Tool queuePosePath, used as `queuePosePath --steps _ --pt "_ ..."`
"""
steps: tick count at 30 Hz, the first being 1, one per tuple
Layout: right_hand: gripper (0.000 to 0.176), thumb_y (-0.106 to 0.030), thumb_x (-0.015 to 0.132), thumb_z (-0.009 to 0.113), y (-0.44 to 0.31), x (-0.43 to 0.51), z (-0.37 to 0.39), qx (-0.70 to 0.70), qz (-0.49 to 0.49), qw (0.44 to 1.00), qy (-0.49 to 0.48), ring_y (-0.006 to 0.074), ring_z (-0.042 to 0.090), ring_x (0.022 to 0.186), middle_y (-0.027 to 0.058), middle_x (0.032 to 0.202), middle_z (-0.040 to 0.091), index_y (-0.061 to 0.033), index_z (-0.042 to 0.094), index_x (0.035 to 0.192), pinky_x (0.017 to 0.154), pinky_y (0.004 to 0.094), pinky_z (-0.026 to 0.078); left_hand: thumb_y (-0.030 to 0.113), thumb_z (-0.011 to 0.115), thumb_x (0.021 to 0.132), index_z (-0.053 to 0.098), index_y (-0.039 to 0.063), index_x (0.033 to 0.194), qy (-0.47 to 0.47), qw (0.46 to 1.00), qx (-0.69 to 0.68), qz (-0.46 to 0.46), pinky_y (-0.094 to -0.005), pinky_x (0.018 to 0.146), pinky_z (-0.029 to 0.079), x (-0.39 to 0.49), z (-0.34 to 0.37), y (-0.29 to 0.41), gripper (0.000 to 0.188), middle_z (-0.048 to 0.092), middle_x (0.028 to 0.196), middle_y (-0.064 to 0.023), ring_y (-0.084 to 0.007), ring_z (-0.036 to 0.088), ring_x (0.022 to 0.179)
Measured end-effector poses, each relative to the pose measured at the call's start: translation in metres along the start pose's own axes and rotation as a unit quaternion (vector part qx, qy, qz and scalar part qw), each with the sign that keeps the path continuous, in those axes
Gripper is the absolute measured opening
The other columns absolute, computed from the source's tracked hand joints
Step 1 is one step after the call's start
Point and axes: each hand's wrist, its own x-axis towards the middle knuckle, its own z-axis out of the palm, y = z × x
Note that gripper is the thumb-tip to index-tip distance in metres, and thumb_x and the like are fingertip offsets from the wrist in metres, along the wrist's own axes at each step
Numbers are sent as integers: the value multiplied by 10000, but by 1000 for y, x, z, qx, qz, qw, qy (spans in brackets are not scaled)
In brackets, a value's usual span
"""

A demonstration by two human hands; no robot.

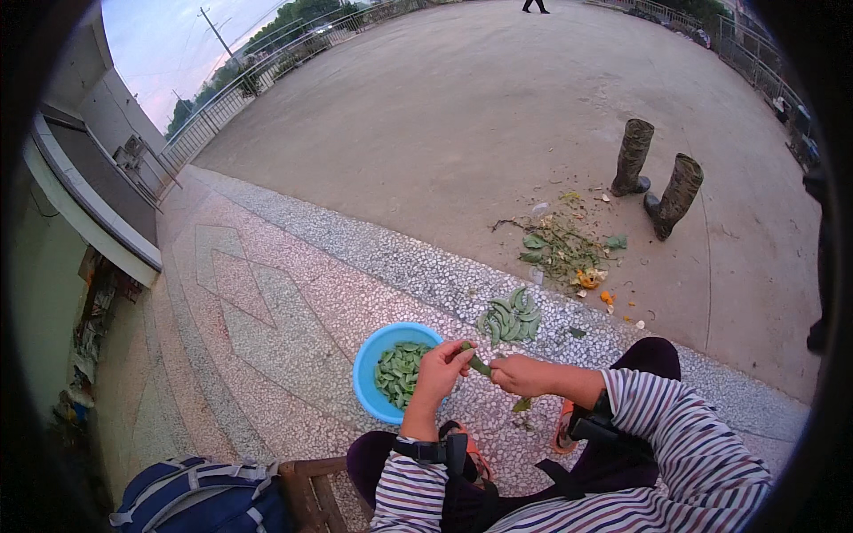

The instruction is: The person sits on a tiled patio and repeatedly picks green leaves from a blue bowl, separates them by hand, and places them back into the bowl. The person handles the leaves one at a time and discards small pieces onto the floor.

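Observation:
Between my two hands is a flat green bean pod (pixel 477 363). My left hand (pixel 445 365) grips its upper left end, while my right hand (pixel 518 374) pinches the lower right end. A light blue plastic basin (pixel 364 373) stands on the terrazzo floor just left of my left hand, partly covered by my forearm. Inside it lie many broken green bean pieces (pixel 400 373). Beyond my hands, a small pile of whole flat bean pods (pixel 512 316) rests directly on the floor.
A heap of stems, leaves and orange peel (pixel 566 250) lies past the terrazzo edge on concrete. Two rubber boots (pixel 676 190) stand behind it. At lower left are a blue backpack (pixel 200 500) and a wooden stool (pixel 313 496). A person's legs (pixel 535 6) show far off.

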Motion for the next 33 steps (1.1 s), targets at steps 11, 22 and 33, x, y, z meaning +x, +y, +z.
queuePosePath --steps 11,22,33 --pt "198 -173 844 384 20 18 2 17 12 982 189 365 501 577 187 598 497 -13 462 758 523 430 396 75 521 854 549 2 972 61 987 -141 53 -250 594 476 0 18 0 141 570 785 -52 -116 563 675" --pt "295 -262 829 358 35 23 16 -27 42 990 131 405 532 737 231 764 561 -11 507 786 673 470 411 137 522 866 531 32 1015 60 903 -424 -14 -183 547 486 1 20 -8 183 582 791 -30 -92 570 657" --pt "262 -65 679 542 93 28 -28 -238 239 940 60 343 604 754 216 836 610 41 594 912 682 427 476 118 538 854 503 -24 1039 99 932 -348 25 -235 687 527 6 12 0 237 589 924 -114 -181 613 781"
